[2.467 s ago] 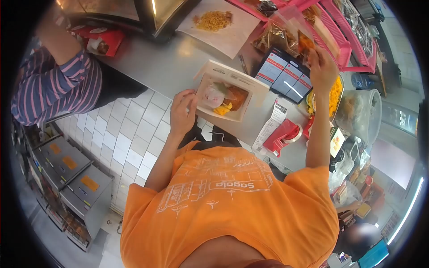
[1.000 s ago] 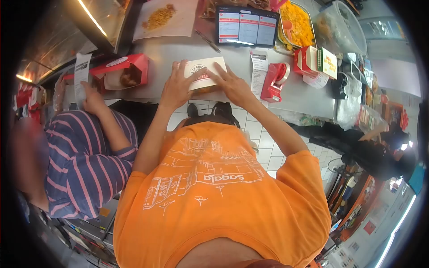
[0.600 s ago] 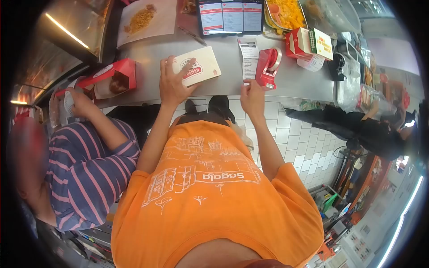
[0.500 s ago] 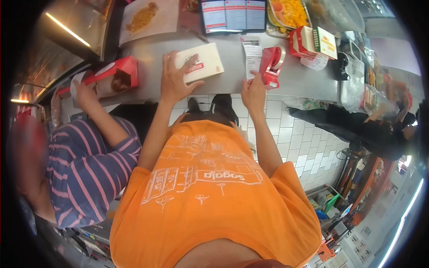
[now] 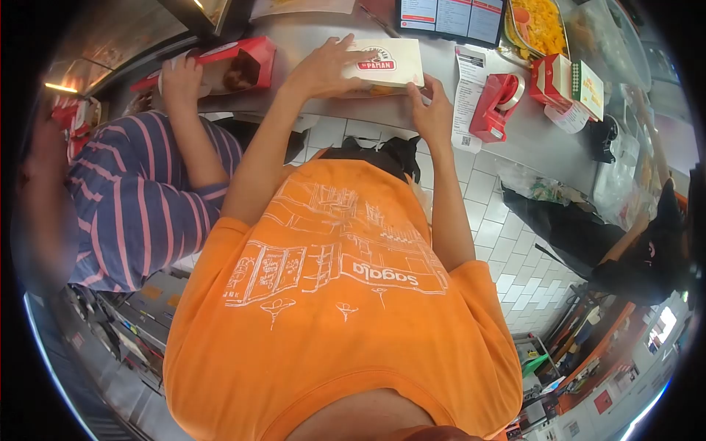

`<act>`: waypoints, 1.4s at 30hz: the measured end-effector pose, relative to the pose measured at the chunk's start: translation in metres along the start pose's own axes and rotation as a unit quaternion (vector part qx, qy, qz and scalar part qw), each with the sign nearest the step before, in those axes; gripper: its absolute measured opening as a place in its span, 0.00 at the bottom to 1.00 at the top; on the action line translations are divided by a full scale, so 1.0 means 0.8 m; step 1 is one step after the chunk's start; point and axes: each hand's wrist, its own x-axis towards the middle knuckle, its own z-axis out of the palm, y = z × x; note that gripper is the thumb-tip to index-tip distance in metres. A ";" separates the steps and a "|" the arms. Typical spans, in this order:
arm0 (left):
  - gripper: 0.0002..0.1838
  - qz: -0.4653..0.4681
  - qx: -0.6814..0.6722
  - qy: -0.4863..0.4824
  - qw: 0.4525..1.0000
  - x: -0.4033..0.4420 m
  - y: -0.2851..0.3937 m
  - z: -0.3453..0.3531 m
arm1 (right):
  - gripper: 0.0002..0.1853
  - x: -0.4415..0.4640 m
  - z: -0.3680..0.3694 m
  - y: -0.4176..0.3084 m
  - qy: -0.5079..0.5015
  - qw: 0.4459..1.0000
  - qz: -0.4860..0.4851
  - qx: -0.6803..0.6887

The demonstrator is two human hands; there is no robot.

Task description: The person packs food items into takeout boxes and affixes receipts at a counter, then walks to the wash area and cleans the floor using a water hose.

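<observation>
A white lidded box (image 5: 393,62) with a red and black print sits near the counter's front edge, its lid down. My left hand (image 5: 327,70) lies over the box's left side with fingers spread. At the box's right front corner is my right hand (image 5: 432,106), thumb and fingers closed on its edge. Some yellow food shows under the lid at the front. To the right lie a long printed receipt (image 5: 468,92) and a red tape dispenser (image 5: 497,108), neither touched by a hand.
A tablet (image 5: 450,18) stands behind the box, with a tray of yellow food (image 5: 540,26) beside it. Red and green cartons (image 5: 551,81) are at the right. On the left, a person in a striped shirt (image 5: 140,191) touches a red box (image 5: 256,62). Another person in black is at the right.
My right hand has left the receipt and tape dispenser and moved to the box's right corner. My left hand stays on the box. The view has shifted, and the earlier open box is now closed.
</observation>
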 end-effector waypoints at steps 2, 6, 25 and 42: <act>0.37 0.003 0.053 0.062 0.997 -0.018 0.020 0.022 | 0.22 -0.005 0.000 0.009 0.010 0.999 -0.024 -0.027; 0.39 -0.065 0.139 0.159 0.975 -0.020 0.095 0.016 | 0.20 -0.041 -0.034 0.009 0.103 0.994 -0.045 -0.017; 0.49 0.024 -0.072 -0.001 0.997 0.101 0.188 0.158 | 0.18 0.005 -0.072 0.076 0.027 0.955 0.051 -0.293; 0.46 -0.106 0.005 0.165 0.981 -0.005 0.102 0.053 | 0.12 -0.035 -0.155 0.090 0.207 0.872 0.113 0.430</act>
